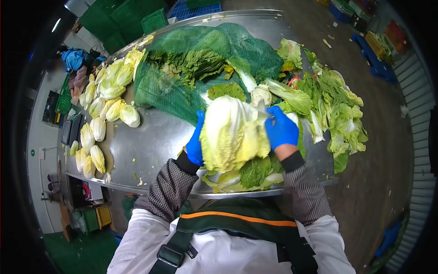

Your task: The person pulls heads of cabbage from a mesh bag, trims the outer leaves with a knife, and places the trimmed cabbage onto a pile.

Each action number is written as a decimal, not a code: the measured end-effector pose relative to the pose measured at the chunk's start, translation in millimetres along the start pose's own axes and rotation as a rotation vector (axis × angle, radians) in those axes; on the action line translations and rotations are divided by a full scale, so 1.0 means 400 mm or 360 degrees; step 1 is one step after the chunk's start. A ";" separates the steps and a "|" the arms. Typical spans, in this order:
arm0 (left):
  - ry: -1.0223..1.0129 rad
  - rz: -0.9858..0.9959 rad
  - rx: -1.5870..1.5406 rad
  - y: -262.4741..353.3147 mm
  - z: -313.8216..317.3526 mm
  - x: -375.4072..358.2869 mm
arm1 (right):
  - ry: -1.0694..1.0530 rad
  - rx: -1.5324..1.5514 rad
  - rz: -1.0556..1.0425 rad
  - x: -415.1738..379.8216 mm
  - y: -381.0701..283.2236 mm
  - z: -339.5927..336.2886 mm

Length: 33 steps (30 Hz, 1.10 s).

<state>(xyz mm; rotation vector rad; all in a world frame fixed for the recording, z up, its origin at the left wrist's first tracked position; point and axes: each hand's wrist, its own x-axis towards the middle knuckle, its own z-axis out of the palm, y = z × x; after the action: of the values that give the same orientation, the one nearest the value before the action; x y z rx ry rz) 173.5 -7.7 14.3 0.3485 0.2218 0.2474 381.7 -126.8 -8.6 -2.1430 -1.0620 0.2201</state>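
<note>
A large napa cabbage (223, 132) with a pale white and yellow body is in front of me over the table. My left hand (195, 141), in a blue glove, grips its left side. My right hand (282, 128), also gloved in blue, is closed at the cabbage's right side. From its fingers a blurred grey blade, seemingly a knife (261, 114), points left toward the cabbage's upper right; its handle is hidden. Loose green outer leaves (255, 172) lie beneath the cabbage. Just beyond is a green mesh sack (171, 98) with leafy cabbage inside.
Several trimmed cabbages (112, 86) line the left side of the metal table (150, 141). Cut leaves (337, 109) pile up along the right edge, some hanging over it. Another person (78, 77) is at the far left. Green crates (123, 20) stand behind the table.
</note>
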 end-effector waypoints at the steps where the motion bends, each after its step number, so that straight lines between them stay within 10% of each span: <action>1: 0.0055 0.0059 0.0000 -0.001 0.016 -0.004 | -0.0044 -0.0094 0.0025 0.009 0.056 0.009; 9: 0.0536 0.0550 0.1258 -0.055 -0.022 0.043 | -0.0356 0.0265 -0.0132 -0.072 -0.161 -0.045; 29: 0.0500 0.1180 0.2148 -0.087 -0.035 0.054 | -0.0317 0.0456 0.0221 -0.081 -0.117 -0.021; 33: 0.0617 0.0513 0.1952 -0.049 -0.065 0.036 | -0.0389 0.0401 0.0182 -0.041 -0.060 -0.072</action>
<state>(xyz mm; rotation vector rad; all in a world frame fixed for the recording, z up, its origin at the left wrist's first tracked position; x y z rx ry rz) 184.4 -13.4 -19.0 1.5656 0.6992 0.4816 368.8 -144.8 25.6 -1.9830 -0.9878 0.6493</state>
